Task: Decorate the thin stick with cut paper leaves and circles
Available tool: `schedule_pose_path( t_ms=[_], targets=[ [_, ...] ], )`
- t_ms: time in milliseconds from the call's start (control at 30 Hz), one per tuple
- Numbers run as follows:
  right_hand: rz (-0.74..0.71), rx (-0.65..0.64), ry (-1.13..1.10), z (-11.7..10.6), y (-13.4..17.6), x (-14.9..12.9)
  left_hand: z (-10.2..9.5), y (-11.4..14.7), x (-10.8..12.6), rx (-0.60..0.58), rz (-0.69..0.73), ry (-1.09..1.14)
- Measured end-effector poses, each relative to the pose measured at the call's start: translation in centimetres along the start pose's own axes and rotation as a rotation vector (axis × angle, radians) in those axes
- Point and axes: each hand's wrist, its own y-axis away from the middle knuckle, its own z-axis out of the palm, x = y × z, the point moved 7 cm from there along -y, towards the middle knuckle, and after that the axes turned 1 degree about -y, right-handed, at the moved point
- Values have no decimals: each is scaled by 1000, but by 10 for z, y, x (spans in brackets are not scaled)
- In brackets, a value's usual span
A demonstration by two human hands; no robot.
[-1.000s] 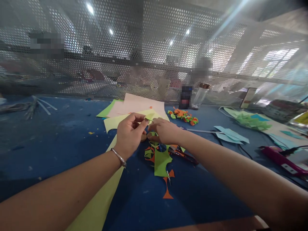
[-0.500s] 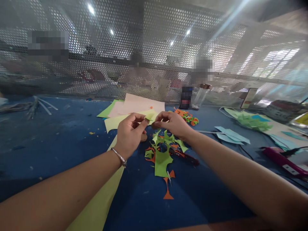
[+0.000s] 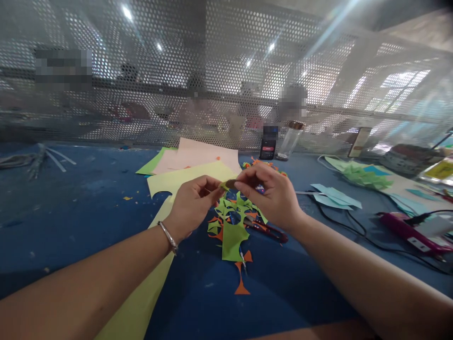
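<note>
At frame centre I see the left hand (image 3: 193,203) pinching a small yellow-green paper piece (image 3: 224,185), likely light, easily creased and best held by its edges; whether the right hand's (image 3: 271,193) fingertips grip it, I cannot tell.

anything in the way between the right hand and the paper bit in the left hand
Only a small dark shape, perhaps a fingertip, too blurred to tell, shows between the right hand and the paper bit pinched in the left hand. The green scraps lie on the table, not between.
</note>
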Motion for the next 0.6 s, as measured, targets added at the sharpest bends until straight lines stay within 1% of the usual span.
schedule_pose_path(
  t_ms=[133,233,367,533,600],
  targets=[
    [-65,-23,56,5,1,-1,2,1,3,-32,25,-41],
    [-128,8,86,4,1,-1,4,2,4,-62,20,-73],
    [-195,38,130,5,3,-2,7,4,8,-95,6,-56],
    [-198,79,189,3,5,1,10,6,7,-133,-40,-21],
    [-177,131,185,-2,5,5,9,6,4,-124,-74,-13]
  ],
)
